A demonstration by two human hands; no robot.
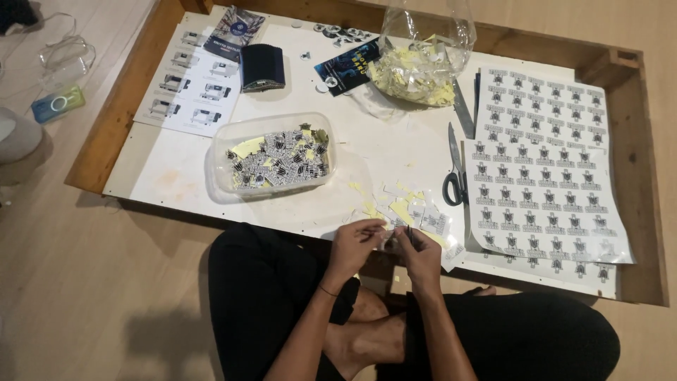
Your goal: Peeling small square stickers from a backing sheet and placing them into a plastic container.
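Observation:
My left hand (356, 243) and my right hand (417, 248) meet at the near edge of the white board (176, 169), fingertips pinched together on a small cut sticker (392, 236) between them. Just beyond my hands lies a small pile of cut stickers and yellow backing scraps (416, 212). A clear plastic tub (271, 159) holding several cut black-and-white stickers and yellow scraps sits to the left of my hands. Printed sticker sheets (546, 180) lie to the right.
Black-handled scissors (455, 169) lie beside the sheets. A clear bag of yellow scraps (423, 67) stands at the back. A black card stack (263, 67), leaflets (197, 85) and a wooden frame (635, 141) surround the board. My crossed legs are below.

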